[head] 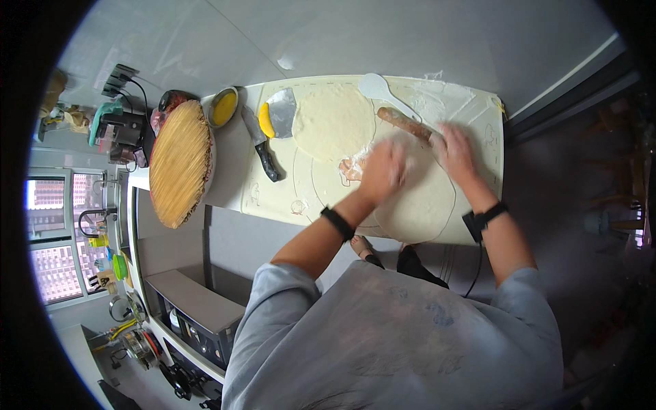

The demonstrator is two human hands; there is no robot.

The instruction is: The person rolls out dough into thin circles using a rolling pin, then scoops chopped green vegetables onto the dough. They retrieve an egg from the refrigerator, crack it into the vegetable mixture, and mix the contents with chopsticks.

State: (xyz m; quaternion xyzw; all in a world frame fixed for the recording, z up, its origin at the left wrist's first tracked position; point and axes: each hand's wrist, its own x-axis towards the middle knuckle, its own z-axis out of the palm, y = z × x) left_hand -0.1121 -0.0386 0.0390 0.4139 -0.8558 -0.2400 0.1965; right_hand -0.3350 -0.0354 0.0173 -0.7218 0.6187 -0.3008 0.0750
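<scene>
Two flat rounds of dough lie on a pale pastry mat. My left hand [387, 169], blurred, is over the upper left edge of the nearer dough round [420, 210]; whether it holds anything cannot be told. My right hand [455, 151] is beside the near end of a wooden rolling pin [404, 123], also blurred, and its grip is unclear. The farther dough round [335, 120] lies up and left of my left hand, with loose flour at its lower edge. A white rice paddle [375, 87] rests behind the rolling pin.
Left of the dough lie a scraper with a yellow handle [266, 120] and a black-handled knife [265, 160]. Beyond them stand a bowl of yellow liquid [224, 108] and a straw-coloured slatted lid [180, 164] over a basin. The wall borders the far edge of the pastry mat [277, 197].
</scene>
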